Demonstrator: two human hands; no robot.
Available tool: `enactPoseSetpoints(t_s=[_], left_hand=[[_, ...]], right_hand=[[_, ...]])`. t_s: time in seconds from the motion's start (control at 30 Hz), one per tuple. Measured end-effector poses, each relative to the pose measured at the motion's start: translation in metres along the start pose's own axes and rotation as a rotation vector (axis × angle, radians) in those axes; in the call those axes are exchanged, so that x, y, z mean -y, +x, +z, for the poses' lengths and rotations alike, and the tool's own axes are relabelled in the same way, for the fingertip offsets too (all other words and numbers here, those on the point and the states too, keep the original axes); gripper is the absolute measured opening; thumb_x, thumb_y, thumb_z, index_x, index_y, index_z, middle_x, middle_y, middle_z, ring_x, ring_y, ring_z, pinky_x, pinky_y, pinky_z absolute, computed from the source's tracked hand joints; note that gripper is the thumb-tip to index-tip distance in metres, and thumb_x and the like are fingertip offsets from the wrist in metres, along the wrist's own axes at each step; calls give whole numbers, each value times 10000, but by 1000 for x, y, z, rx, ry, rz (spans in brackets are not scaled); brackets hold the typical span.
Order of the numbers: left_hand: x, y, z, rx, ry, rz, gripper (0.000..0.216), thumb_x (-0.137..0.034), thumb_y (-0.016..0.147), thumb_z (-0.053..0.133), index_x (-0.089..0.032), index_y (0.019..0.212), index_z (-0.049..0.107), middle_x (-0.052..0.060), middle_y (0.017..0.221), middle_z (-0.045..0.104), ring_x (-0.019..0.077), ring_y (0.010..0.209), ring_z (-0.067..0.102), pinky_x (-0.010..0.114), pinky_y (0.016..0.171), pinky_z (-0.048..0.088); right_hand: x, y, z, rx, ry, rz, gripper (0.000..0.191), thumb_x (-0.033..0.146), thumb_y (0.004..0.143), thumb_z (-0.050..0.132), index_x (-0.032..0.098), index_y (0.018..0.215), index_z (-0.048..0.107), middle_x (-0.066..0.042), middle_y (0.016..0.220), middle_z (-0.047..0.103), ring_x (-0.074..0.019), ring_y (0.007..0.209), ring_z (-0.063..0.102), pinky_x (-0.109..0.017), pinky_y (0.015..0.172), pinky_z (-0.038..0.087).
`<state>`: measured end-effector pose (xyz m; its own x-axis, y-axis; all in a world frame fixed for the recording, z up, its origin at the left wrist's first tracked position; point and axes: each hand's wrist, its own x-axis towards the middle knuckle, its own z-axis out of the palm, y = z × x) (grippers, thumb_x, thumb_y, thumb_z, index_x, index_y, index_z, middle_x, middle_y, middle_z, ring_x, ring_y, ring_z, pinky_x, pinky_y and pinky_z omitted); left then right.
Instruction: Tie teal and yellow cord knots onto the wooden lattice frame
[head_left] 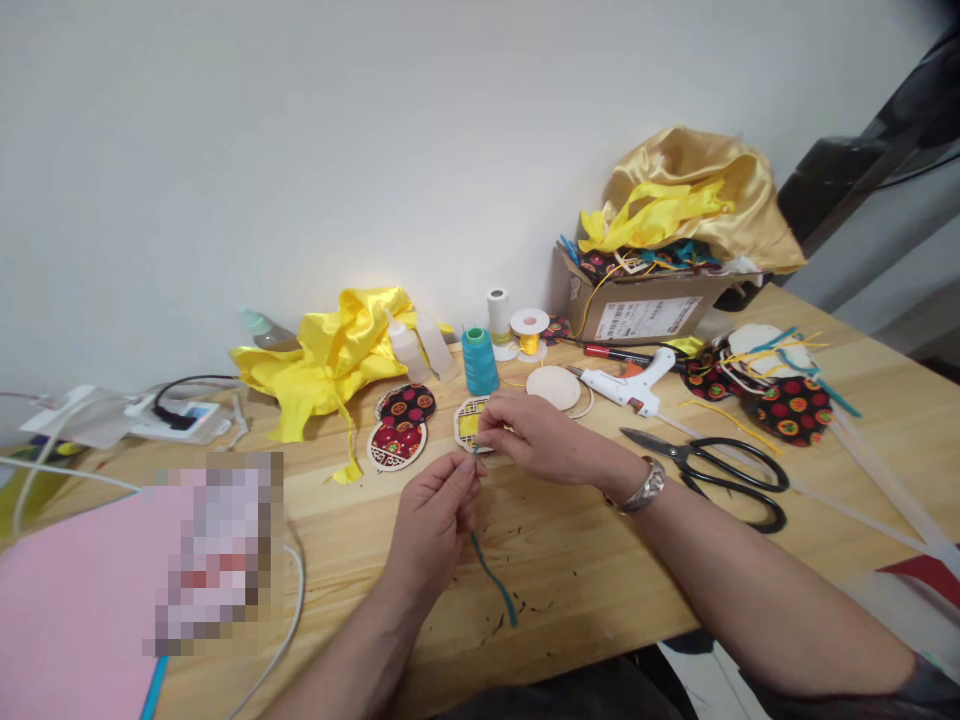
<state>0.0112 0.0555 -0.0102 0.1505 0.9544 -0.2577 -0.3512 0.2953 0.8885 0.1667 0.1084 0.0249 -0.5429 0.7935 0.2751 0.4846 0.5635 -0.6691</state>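
Observation:
My left hand [442,510] is closed in a pinch on a teal cord [495,580], whose loose end hangs down over the table. Just right of it, my right hand [521,435], with a silver bracelet at the wrist, has its fingers pinched together at the edge of a pale lattice-cut piece [466,420] with a yellow middle. A bit of teal shows between the two hands; what the right fingertips grip is hidden. To the left lie a dark patterned fabric piece [409,408] and a red one with a lattice edge [396,445]. A teal thread cone [480,362] stands behind the hands.
Black-handled scissors [697,460] and a white glue gun [634,385] lie to the right. Farther back stand a cardboard box [637,300], a ribbon spool [529,335] and white bottles [407,350]. Yellow satin [322,355] and a pink sheet [82,590] are on the left.

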Motion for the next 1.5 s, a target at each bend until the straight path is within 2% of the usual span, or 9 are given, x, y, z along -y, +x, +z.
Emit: enactPoseSetpoints(t_s=[0.17, 0.33, 0.47, 0.6, 0.7, 0.8, 1.07, 1.3, 1.5], left_hand=[[0, 0, -1, -11, 16, 58, 173, -291, 797, 588, -140, 713, 596, -83, 503, 307, 31, 425, 222, 159, 400, 177], [-1, 1, 0, -35, 21, 93, 167, -281, 813, 570, -142, 725, 599, -84, 499, 299, 35, 427, 225, 167, 400, 175], [-1, 2, -1, -60, 36, 111, 169, -288, 817, 564, -144, 736, 600, -83, 497, 306, 39, 431, 233, 172, 401, 180], [-1, 1, -1, -83, 70, 134, 171, -301, 807, 575, -146, 741, 601, -78, 509, 335, 43, 437, 247, 175, 401, 193], [-2, 1, 0, -87, 82, 141, 166, -298, 793, 591, -148, 723, 599, -76, 508, 342, 48, 445, 265, 174, 405, 210], [-3, 1, 1, -90, 75, 144, 164, -301, 785, 598, -151, 718, 602, -78, 502, 334, 50, 444, 261, 176, 407, 213], [-2, 0, 0, -96, 30, 127, 181, -297, 780, 599, -148, 679, 590, -79, 497, 329, 50, 431, 244, 183, 400, 200], [-4, 1, 1, -59, 27, 97, 200, -309, 802, 574, -143, 692, 591, -75, 507, 338, 46, 434, 237, 186, 409, 184], [-2, 2, 2, -14, -7, 120, 166, -305, 783, 593, -153, 729, 631, -52, 542, 405, 70, 485, 315, 194, 464, 267]], right_hand=[[-6, 3, 0, -134, 105, 227, 284, 234, 874, 404, 135, 704, 610, -25, 708, 587, -115, 665, 491, -245, 635, 340], [-11, 1, 0, 1, 399, 406, 285, 366, 761, 556, 128, 642, 660, 19, 549, 540, -104, 548, 461, -231, 523, 314], [-10, -1, 4, 40, 548, 426, 248, 373, 691, 636, 138, 747, 694, -2, 659, 626, -109, 603, 511, -221, 557, 359], [-7, 0, 12, 68, 582, 423, 298, 417, 659, 670, 158, 804, 703, -13, 742, 666, -123, 665, 545, -227, 604, 385], [0, 0, 15, 72, 572, 400, 290, 435, 678, 653, 171, 783, 710, 3, 722, 663, -127, 685, 544, -224, 614, 378], [8, 0, 17, 32, 570, 396, 234, 380, 719, 624, 163, 742, 708, 12, 678, 647, -121, 667, 535, -223, 603, 371], [13, 2, 29, -111, 682, 493, 152, 273, 699, 630, 145, 715, 711, -15, 707, 667, -134, 680, 563, -248, 646, 418], [15, 3, 32, -177, 772, 481, 106, 199, 693, 621, 129, 614, 638, 23, 608, 580, -88, 607, 498, -222, 620, 395], [12, 4, 27, -245, 817, 439, 145, 257, 708, 629, 137, 630, 605, 37, 594, 531, -79, 587, 469, -221, 591, 386]])
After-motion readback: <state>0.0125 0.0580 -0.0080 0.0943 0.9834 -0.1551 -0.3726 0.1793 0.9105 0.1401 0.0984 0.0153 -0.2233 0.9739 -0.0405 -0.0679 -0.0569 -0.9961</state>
